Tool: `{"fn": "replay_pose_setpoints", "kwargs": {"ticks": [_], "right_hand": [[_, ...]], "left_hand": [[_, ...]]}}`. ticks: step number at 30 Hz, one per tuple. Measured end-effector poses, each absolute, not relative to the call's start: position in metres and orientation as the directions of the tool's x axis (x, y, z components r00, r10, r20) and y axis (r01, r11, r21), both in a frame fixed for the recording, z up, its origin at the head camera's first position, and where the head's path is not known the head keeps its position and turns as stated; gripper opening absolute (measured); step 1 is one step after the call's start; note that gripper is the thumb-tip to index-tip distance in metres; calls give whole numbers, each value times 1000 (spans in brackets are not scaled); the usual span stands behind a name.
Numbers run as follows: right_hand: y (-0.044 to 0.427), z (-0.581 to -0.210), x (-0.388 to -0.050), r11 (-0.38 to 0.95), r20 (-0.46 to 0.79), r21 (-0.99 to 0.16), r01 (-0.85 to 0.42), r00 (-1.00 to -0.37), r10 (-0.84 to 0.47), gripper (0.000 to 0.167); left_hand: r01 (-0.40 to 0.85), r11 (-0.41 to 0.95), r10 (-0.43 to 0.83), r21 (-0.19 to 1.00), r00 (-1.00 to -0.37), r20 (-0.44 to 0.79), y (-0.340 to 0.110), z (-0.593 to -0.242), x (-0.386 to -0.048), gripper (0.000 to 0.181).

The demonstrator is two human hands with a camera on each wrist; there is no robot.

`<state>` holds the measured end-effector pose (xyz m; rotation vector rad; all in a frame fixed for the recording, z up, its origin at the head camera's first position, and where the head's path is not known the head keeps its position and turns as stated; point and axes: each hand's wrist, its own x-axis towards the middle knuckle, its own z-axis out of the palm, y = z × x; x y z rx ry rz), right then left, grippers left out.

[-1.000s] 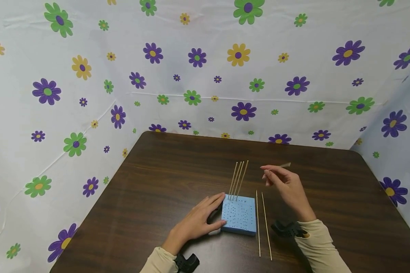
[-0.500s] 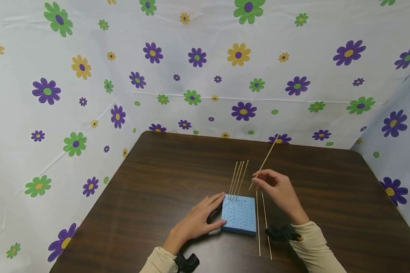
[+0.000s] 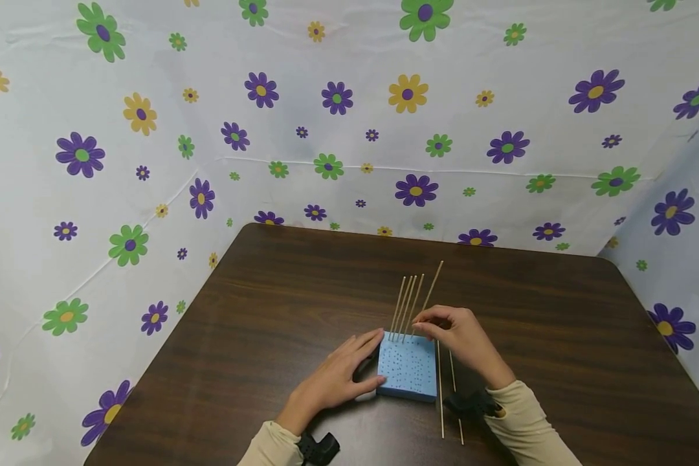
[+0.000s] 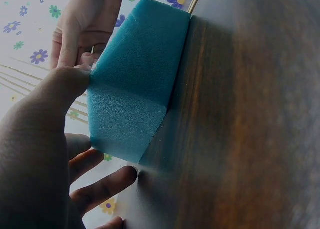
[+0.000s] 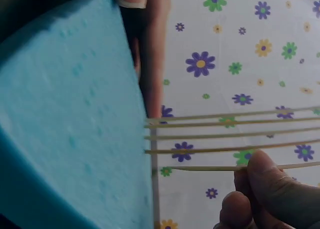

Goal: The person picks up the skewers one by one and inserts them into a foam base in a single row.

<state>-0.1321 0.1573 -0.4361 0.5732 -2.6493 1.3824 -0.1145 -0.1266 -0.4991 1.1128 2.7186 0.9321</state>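
Note:
A blue foam block (image 3: 406, 369) with rows of small holes lies on the table. My left hand (image 3: 338, 375) holds it at its left side, thumb near the front corner and forefinger at the far corner. Several thin wooden skewers (image 3: 406, 304) stand in the block's far-left holes, leaning slightly right. With thumb and fingertips my right hand (image 3: 457, 333) pinches another skewer (image 5: 210, 168) beside them. That skewer's lower end meets the block's far edge; whether it is in a hole I cannot tell. In the left wrist view, the block's smooth side (image 4: 140, 64) faces the camera.
Two loose skewers (image 3: 441, 401) lie on the brown table (image 3: 303, 272), just right of the block; the right wrist partly covers one of them. A flowered cloth (image 3: 349, 116) hangs behind the table and along its sides.
My right hand has moved left and down to the block's far edge. The skewer in it has swung more upright, its lower end now at the block. The left hand keeps its place.

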Motion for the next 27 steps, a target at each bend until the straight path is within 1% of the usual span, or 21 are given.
{"fn": "replay_pose_setpoints", "kwargs": {"ticks": [6, 12, 20, 27], "right_hand": [[151, -438, -131, 554, 234, -752, -358, -930, -283, 6], [149, -438, -131, 562, 229, -748, -352, -932, -279, 5], [147, -438, -132, 574, 220, -739, -351, -932, -288, 5], [146, -441, -131, 595, 196, -724, -350, -931, -309, 6]], "left_hand": [[620, 551, 658, 559, -734, 166, -127, -499, -115, 80], [598, 552, 652, 582, -744, 145, -127, -497, -114, 80], [596, 559, 649, 577, -747, 143, -127, -497, -115, 79], [568, 569, 642, 595, -759, 110, -127, -497, -113, 80]]}}
